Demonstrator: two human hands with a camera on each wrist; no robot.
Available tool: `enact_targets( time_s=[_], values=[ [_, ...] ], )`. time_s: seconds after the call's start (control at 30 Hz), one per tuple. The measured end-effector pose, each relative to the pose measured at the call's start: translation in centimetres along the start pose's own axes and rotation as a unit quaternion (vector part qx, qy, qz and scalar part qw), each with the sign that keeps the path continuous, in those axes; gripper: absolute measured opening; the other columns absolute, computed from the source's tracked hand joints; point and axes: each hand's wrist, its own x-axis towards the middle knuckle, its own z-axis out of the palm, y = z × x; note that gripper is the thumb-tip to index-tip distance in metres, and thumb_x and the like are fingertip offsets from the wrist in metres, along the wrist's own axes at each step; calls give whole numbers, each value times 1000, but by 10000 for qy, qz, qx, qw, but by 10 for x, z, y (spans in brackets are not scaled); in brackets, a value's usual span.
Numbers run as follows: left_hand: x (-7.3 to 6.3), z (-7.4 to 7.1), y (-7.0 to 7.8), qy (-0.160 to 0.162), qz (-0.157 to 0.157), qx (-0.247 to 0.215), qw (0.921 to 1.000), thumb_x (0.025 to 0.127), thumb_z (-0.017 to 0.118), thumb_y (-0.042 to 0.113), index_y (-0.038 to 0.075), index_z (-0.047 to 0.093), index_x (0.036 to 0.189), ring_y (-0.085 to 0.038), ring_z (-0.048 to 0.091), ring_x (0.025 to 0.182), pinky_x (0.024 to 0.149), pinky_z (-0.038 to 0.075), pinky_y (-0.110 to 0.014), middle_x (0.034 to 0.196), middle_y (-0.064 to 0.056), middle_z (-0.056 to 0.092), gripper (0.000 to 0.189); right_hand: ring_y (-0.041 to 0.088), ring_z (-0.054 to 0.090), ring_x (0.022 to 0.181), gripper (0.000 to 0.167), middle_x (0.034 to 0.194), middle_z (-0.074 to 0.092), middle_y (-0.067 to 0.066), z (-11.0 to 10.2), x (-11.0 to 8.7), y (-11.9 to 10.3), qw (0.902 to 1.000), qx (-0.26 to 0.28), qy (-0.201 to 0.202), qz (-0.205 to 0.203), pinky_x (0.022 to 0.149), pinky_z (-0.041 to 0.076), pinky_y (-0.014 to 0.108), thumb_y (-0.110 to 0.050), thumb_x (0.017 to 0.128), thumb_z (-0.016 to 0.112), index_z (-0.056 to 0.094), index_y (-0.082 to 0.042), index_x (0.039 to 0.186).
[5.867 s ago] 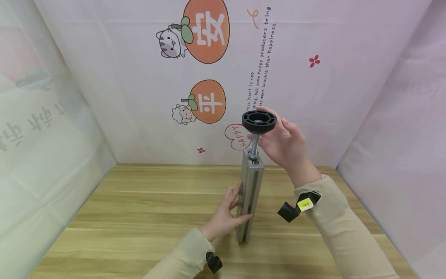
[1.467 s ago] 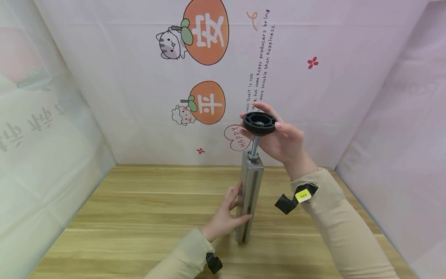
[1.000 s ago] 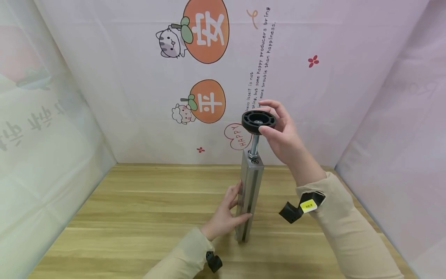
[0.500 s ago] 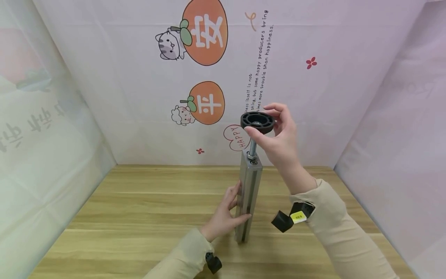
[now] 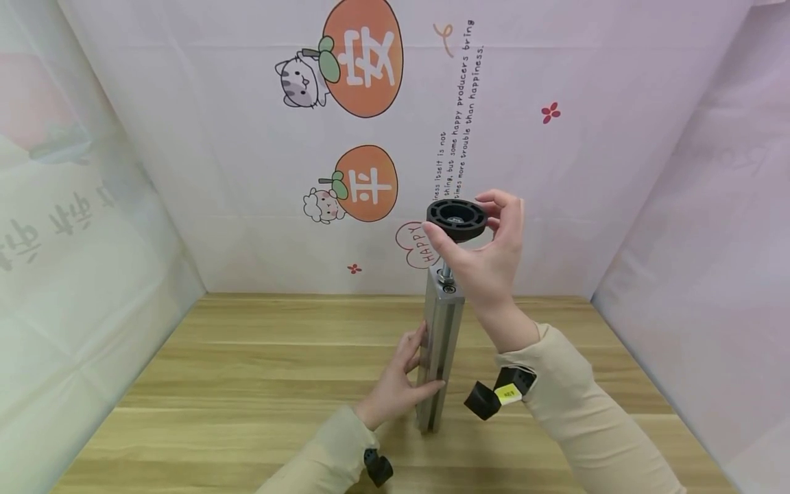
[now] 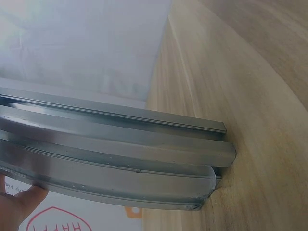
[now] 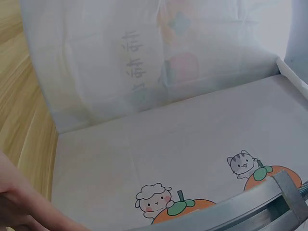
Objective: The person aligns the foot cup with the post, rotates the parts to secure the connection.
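In the head view, a silver aluminium profile (image 5: pixel 440 343) stands upright, its slotted sides facing me. My left hand (image 5: pixel 395 391) grips it low down, thumb on the near side and fingers on the left. From its top end rises a threaded rod with a nut (image 5: pixel 444 277), capped by a round black levelling foot (image 5: pixel 469 232). My right hand (image 5: pixel 490 271) pinches the foot's rim, thumb at the near left and fingers at the far right, hiding part of the rod. In the left wrist view, the profile's lower end (image 6: pixel 192 185) meets the wooden table.
The wood-grain table top (image 5: pixel 278 370) runs back to a printed white cloth wall (image 5: pixel 259 226) close behind the profile. More cloth walls stand at the left (image 5: pixel 74 274) and right (image 5: pixel 697 240). A black wrist camera mount (image 5: pixel 483 400) hangs off the right sleeve.
My right hand has come from spread round the foot's back and right to pinching its rim, the thumb sweeping left along the near edge. The left hand and profile keep their place.
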Motion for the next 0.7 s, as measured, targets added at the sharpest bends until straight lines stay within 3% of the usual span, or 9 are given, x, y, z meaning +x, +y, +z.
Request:
enact_targets(
  time_s=[0.27, 0.37, 0.43, 0.53, 0.6, 0.7],
  values=[
    [0, -1, 1, -24, -67, -13, 10000, 81, 70, -2, 25, 9, 153, -15, 36, 123, 102, 44, -44, 134, -15, 34, 98, 8, 46, 99, 56, 104, 47, -8, -1, -2, 3, 9997, 146, -208, 33, 86, 39, 26, -12, 67, 80, 48, 3, 110],
    [0, -1, 1, -14, -70, -9, 10000, 81, 70, -2, 25, 10, 153, -15, 36, 123, 102, 43, -44, 135, -15, 34, 98, 11, 46, 97, 46, 103, 47, -6, -2, -1, 6, 9968, 649, -395, 250, 84, 41, 25, -17, 73, 70, 47, -3, 111],
    [1, -1, 1, -6, -40, 6, 10000, 81, 70, -2, 25, 10, 153, -16, 36, 123, 102, 43, -46, 135, -15, 34, 98, 12, 47, 93, 38, 100, 47, -3, -3, 2, 8, 9899, 1227, -456, 549, 81, 41, 24, -18, 76, 61, 48, -8, 110],
    [1, -1, 0, 3, -14, 20, 10000, 81, 70, -2, 25, 10, 153, -16, 37, 123, 102, 42, -47, 135, -15, 34, 98, 12, 51, 87, 29, 97, 50, 1, -5, 9, 12, 9629, 2376, -693, 1076, 81, 44, 23, -17, 81, 48, 47, -12, 109],
    [1, 0, -1, 16, -11, 64, 10000, 81, 70, -1, 25, 10, 153, -15, 37, 123, 102, 43, -48, 134, -15, 34, 98, 11, 54, 86, 27, 96, 55, 2, -7, 14, 17, 9308, 3192, -1073, 1426, 84, 45, 23, -17, 84, 47, 47, -11, 110],
    [0, 0, -1, 34, -29, 110, 9999, 81, 70, -1, 26, 10, 153, -16, 37, 122, 102, 43, -48, 134, -15, 35, 98, 11, 57, 91, 29, 98, 60, 0, -13, 21, 26, 8726, 4023, -2046, 1866, 89, 45, 24, -24, 90, 48, 46, -11, 115]
  ],
)
